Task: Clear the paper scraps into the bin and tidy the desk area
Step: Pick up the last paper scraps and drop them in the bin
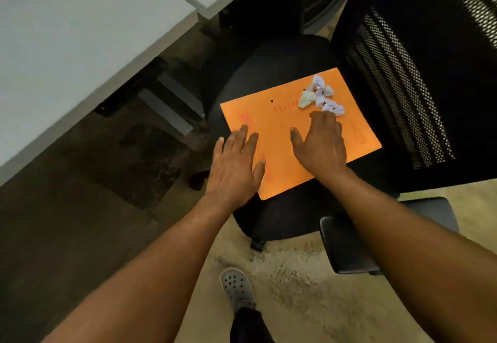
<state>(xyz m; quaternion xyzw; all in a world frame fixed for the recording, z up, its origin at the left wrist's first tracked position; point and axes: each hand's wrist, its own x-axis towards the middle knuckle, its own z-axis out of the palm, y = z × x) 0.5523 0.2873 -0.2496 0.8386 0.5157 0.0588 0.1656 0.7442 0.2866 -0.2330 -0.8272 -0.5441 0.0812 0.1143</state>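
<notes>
At the far left a grey table (67, 46) runs up and away, its edge slanting from lower left to upper right, with dark floor (80, 221) in its shadow and a pair of grey bars (166, 106) beneath it.

Next comes the left hand (235, 165), fingers straight and spread, laid flat over the near-left edge of an orange folder (290, 127); its fingertips lie over the folder, the heel of the palm hangs off over the chair seat (269, 68). It grips nothing.

The folder lies flat on the black seat, its long axis running from near-left to far-right, tilted against the table edge. Red print shows faintly along its left side and two small dark holes sit near the far edge.

The right hand (321, 143) rests on the middle of the folder, thumb out to the left, fingers reaching forward and a little curled at the tips, holding nothing. Those tips are just beside the scraps (321, 95), a small cluster of crumpled white and pale paper near the folder's far-right corner; whether they touch the nearest ball I cannot tell.

To the right stands the mesh backrest (416, 73), close behind the scraps. Lower right, a black armrest (347, 246) juts out under the right forearm. Below, a grey clog (238, 289) stands on the tan floor.
</notes>
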